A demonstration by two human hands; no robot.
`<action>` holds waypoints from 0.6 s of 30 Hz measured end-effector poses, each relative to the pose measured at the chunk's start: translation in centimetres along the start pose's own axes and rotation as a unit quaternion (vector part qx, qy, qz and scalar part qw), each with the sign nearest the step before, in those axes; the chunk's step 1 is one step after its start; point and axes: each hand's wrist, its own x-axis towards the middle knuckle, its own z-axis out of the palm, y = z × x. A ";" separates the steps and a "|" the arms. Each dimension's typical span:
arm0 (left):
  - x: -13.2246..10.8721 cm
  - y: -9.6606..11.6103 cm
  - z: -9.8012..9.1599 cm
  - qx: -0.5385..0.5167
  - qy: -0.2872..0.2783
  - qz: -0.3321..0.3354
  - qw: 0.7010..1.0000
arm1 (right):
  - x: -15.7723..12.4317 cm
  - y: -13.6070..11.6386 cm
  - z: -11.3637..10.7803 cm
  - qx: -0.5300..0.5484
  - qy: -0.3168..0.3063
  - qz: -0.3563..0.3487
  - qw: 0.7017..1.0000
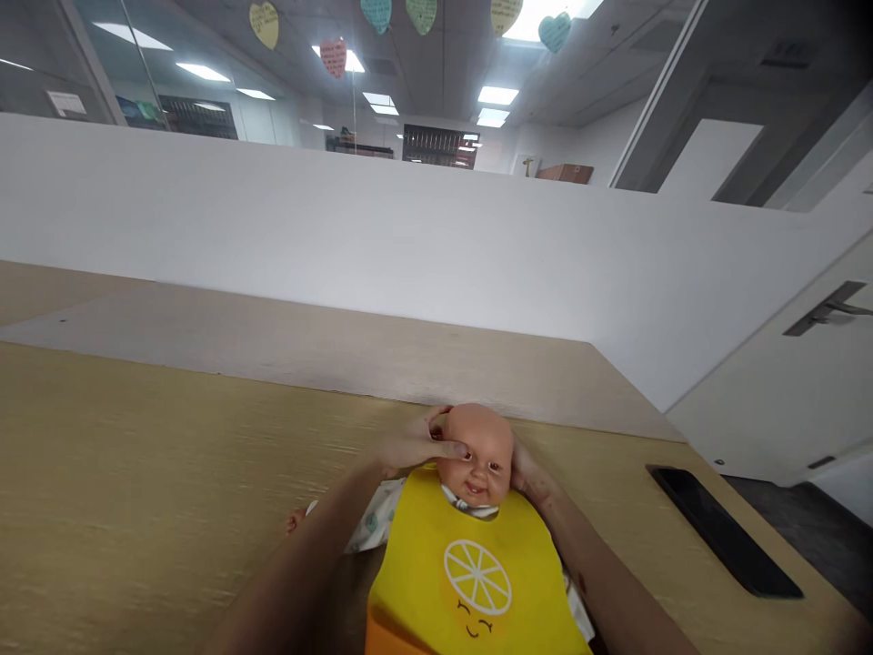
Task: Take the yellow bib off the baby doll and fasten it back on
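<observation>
A bald baby doll lies on its back on the wooden table, its head at the far end. Over its chest is a yellow bib printed with a white citrus slice and a smiling face. My left hand clasps the left side of the doll's head, with the thumb across the face beside one eye. At the right side of the head and neck, my right hand presses in, its fingers hidden behind the doll. White patterned clothing shows at the doll's left. What lies behind the neck is out of sight.
On the right of the table lies a black phone. A paler raised strip runs along the table's back, against a white wall with windows above. A door handle is at far right.
</observation>
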 end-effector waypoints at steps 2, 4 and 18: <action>0.2 -0.3 -0.3 -0.007 0.032 -0.016 0.999 | -0.5 0.0 -0.3 0.044 0.003 0.029 0.999; 0.2 -0.4 -0.4 -0.006 0.056 -0.030 0.998 | -0.6 0.0 -0.2 0.090 0.004 0.044 0.995; 0.7 -1.4 -1.2 0.037 0.098 -0.083 0.991 | -1.1 -0.9 1.3 0.155 -0.018 0.005 0.988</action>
